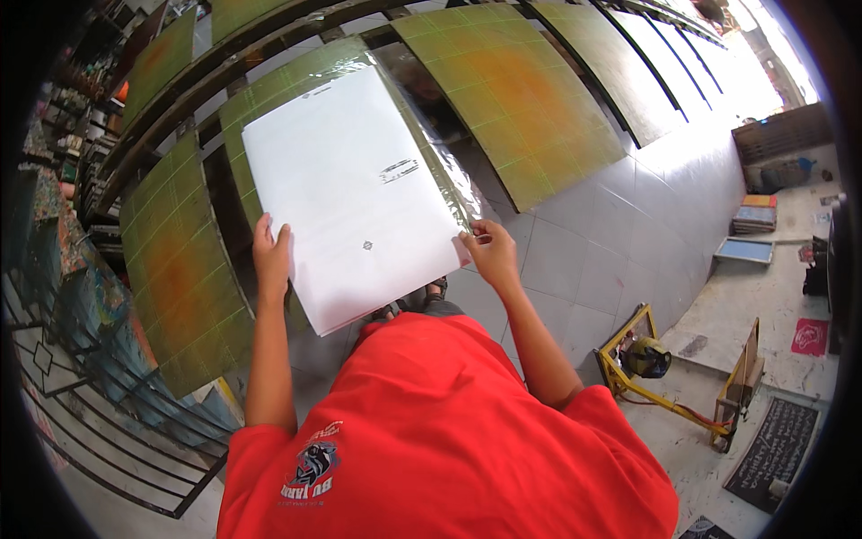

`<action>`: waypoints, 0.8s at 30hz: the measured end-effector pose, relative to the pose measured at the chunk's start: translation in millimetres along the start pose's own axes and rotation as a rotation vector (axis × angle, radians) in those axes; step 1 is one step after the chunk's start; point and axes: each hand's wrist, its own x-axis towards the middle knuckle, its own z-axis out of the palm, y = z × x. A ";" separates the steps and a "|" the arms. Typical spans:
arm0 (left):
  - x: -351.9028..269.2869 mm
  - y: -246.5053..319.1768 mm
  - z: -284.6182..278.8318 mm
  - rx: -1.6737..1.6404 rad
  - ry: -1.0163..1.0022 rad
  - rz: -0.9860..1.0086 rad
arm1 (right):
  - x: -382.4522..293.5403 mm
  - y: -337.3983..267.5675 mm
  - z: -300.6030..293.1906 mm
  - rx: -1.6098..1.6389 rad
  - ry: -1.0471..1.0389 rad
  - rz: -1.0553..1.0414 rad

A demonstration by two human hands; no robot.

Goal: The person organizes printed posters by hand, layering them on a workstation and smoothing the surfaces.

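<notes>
A stack of large white paper sheets (pixel 337 182), bearing small printed marks, lies in front of me over a clear plastic film (pixel 465 182) and a green board (pixel 236 135). My left hand (pixel 273 256) grips the stack's left edge near its lower corner, thumb on top. At the lower right corner, my right hand (pixel 490 249) has thumb and fingers pinched together at the paper and the edge of the film; which layers it holds is not clear. A small reddish patch shows beside the paper's corner, near that hand.
Green boards with orange centres stand on either side, one at left (pixel 178 269) and one at right (pixel 518 101). Dark rails (pixel 168 101) run behind. A yellow metal frame (pixel 640 391) is at lower right, a black metal railing (pixel 121 451) at lower left. Grey floor tiles (pixel 566 249) lie between.
</notes>
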 end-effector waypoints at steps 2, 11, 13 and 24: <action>-2.8 -2.0 1.1 0.093 -0.004 0.018 | -6.3 -22.4 13.5 -0.187 -0.012 -0.013; -61.6 6.6 -9.4 -0.010 -0.016 -0.134 | -19.5 -14.7 20.2 -0.101 0.005 0.027; -64.6 10.1 -7.1 -0.078 -0.029 -0.141 | -18.3 -9.5 19.3 -0.059 -0.005 0.012; -76.2 13.6 -0.6 0.268 -0.077 0.028 | 11.6 9.4 13.7 0.060 -0.079 0.097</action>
